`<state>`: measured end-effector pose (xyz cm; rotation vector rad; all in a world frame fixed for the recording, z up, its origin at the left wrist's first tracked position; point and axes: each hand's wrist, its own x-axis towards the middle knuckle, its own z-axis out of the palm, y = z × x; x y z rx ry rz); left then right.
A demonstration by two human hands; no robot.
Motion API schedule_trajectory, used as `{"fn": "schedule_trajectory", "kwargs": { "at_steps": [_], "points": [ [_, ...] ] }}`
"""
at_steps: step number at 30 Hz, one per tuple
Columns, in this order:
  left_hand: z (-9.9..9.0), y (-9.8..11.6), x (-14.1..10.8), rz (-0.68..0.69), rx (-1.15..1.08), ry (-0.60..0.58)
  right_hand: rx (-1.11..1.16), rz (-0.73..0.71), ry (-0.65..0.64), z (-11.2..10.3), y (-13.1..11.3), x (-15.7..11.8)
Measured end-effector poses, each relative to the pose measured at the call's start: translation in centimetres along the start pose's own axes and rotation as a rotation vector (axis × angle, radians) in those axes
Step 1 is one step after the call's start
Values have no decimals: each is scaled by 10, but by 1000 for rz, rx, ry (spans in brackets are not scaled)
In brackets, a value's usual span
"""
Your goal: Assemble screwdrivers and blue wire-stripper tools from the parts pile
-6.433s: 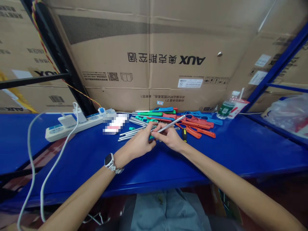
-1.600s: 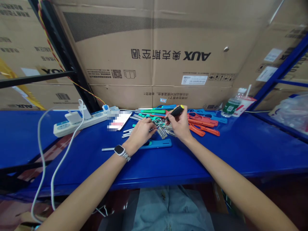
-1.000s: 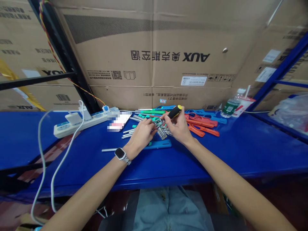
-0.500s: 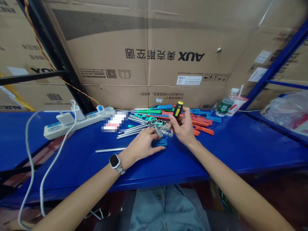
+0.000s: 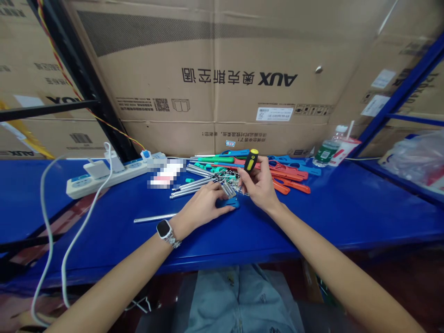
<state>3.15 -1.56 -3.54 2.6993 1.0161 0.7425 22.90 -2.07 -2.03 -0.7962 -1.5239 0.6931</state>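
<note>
Right hand (image 5: 261,187) pinching black-and-yellow screwdriver handle (image 5: 250,160) upright, no shaft fitted; left hand (image 5: 204,206) pressed flat on blue holder (image 5: 229,202); loose metal shafts (image 5: 194,185) unsorted on table (image 5: 347,208).

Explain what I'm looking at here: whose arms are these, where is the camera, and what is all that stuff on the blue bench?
There is no machine here: these are a person's two bare arms, filmed by a camera worn on the head, looking forward and down. The right hand has its grip closed on a black and yellow handle, held upright. The left hand, with a watch on the wrist, presses down on a blue holder from which a metal rod sticks out to the left. Behind them on the blue bench lie loose metal shafts, orange holders, a power strip and a bottle.
</note>
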Motion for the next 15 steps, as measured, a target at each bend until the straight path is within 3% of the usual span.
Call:
{"fn": "schedule_trajectory", "kwargs": {
  "at_steps": [15],
  "points": [
    [0, 1, -1, 2, -16, 24, -73, 30, -90, 0, 1, 2]
  ]
}}
